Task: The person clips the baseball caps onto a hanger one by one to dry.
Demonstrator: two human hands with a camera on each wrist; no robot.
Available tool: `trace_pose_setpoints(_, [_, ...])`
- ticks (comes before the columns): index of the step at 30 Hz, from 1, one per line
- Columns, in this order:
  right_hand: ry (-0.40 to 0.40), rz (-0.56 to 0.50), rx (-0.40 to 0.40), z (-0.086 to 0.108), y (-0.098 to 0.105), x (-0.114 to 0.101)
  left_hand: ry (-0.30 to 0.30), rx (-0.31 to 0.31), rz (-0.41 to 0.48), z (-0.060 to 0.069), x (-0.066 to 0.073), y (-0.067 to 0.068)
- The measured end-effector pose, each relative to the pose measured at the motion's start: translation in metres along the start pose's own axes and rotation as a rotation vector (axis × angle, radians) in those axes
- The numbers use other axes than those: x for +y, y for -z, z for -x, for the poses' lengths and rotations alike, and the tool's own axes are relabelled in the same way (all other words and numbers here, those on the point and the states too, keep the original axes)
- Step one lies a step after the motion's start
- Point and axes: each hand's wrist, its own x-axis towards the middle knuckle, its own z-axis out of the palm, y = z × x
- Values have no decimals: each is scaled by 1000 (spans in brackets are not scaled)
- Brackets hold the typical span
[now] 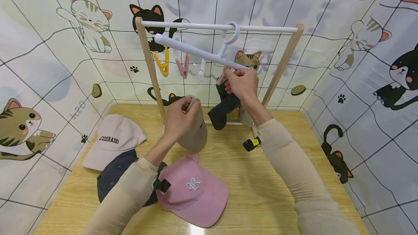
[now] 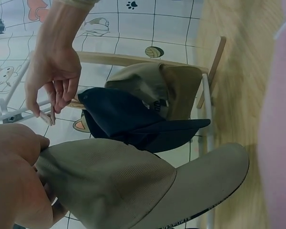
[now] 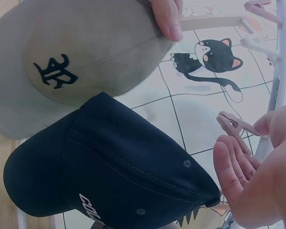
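My left hand (image 1: 181, 117) pinches the crown of a khaki baseball cap (image 1: 194, 133), whose brim points down. The right wrist view shows dark lettering on that khaki cap. Below the right end of a white hanger (image 1: 196, 52), my right hand (image 1: 243, 86) pinches a pink clothespin (image 3: 236, 126) between thumb and fingers. Just beside that hand hangs a navy cap (image 3: 114, 162) with white letters; what bears it is partly hidden. Behind it hangs another khaki cap (image 2: 181, 90), mostly covered in the head view.
The hanger hooks over the top bar of a wood-and-white rack (image 1: 267, 29). Yellow (image 1: 162, 62), pink (image 1: 183, 66) and white clothespins (image 1: 200, 70) hang from its left part. On the table lie a pale cap (image 1: 121, 130), a dark blue cap (image 1: 115, 171) and a pink cap (image 1: 199, 191).
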Motion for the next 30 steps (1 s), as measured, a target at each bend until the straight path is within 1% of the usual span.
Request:
trace_pose_setpoints(3, [3, 8, -12, 1, 1, -1, -20, 37, -26, -6, 1, -1])
trace_pose_setpoints(6, [3, 21, -24, 2, 1, -2, -40, 62, -40, -12, 1, -3])
trace_pose_setpoints(12, [-4, 55, -32, 3, 2, -3, -105, 70, -33, -23, 5, -7])
trace_pose_setpoints(15, [6, 68, -37, 3, 2, -3, -127, 72, -42, -28, 6, -10])
trace_pose_setpoints(17, [13, 77, -38, 4, 3, -3, -130, 68, -47, -31, 7, -12])
trace_pose_setpoints(22, [27, 105, -31, 5, 4, -4, -127, 33, -41, -38, 9, -16])
trace_pose_setpoints(26, [30, 120, -28, 5, 4, -4, -110, 9, -35, -41, 11, -22])
trace_pose_setpoints(30, [34, 137, -30, 4, 4, -3, -93, -8, -62, -44, 14, -27])
